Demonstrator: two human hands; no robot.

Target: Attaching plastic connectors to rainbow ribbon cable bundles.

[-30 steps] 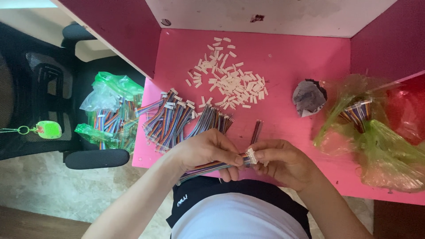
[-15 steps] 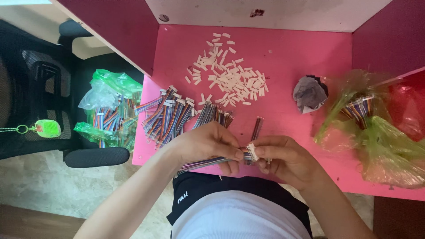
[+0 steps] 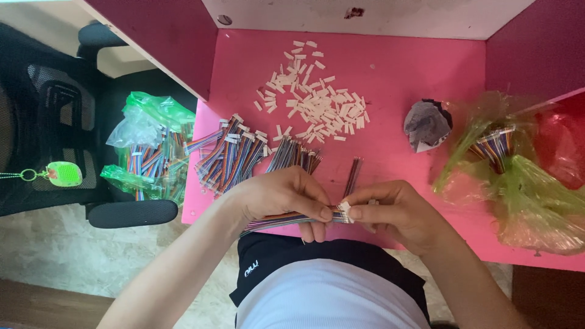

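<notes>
My left hand [image 3: 277, 198] grips a flat multicoloured ribbon cable [image 3: 286, 219] near its right end, over the front edge of the pink table [image 3: 396, 91]. My right hand [image 3: 393, 213] pinches a small white connector housing [image 3: 344, 210] against the cable's tip. Both hands meet just above my lap. A pile of loose white connector housings [image 3: 314, 100] lies further back on the table. A heap of finished-looking ribbon cables [image 3: 234, 155] lies to the left of my hands, and a shorter bundle of wires [image 3: 295, 155] sits beside it.
A single wire strip [image 3: 352, 173] lies just behind my hands. A crumpled grey wrapper [image 3: 426, 125] sits at right, beside clear green bags [image 3: 506, 176] holding more cables. A green bag of cables [image 3: 149, 152] rests on a black chair [image 3: 55, 122] at left.
My hands have stayed pressed together at the cable's end, with only slight finger shifts. The view has drifted a little.
</notes>
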